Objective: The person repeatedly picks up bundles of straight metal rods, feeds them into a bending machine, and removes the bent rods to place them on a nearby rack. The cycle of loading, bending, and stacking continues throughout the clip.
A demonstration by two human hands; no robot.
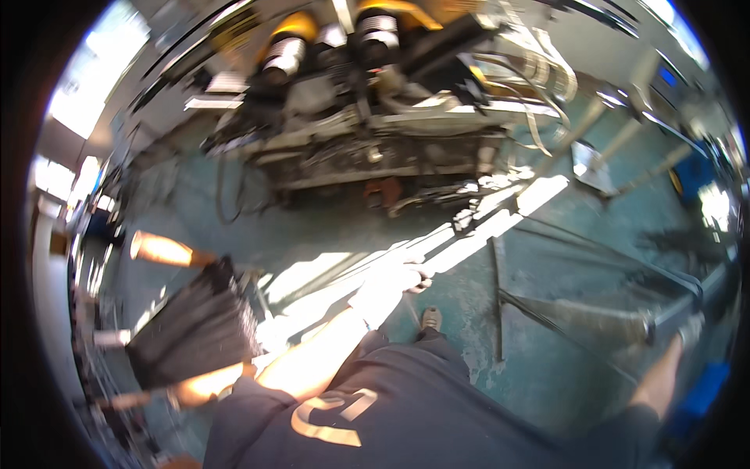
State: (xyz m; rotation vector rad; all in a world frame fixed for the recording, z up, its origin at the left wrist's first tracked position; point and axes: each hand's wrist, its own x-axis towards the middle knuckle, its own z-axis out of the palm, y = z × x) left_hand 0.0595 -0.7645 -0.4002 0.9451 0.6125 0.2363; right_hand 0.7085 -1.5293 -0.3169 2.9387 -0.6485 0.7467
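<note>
Through the blur, the leftmost thing I make out is a dark chair [195,328] with orange-brown arms on the green floor [187,195]. Right of it, ahead of me, a metal bench [469,119] carries machinery topped by yellow-and-silver cylinders [285,55]. My left hand [394,281] is out over the floor, washed out by glare; its fingers [420,277] look curled, but I cannot tell whether they are closed on anything. Behind it, glaring pale strips [496,225] slant up to the right; I cannot tell whether they are sunlight or bars. A shoe [431,319] shows just below that hand. At far right is a grey metal frame [691,301], with my right hand [691,331] at its near edge; I cannot tell whether those fingers grip it. Something blue [707,391] sits just below.
</note>
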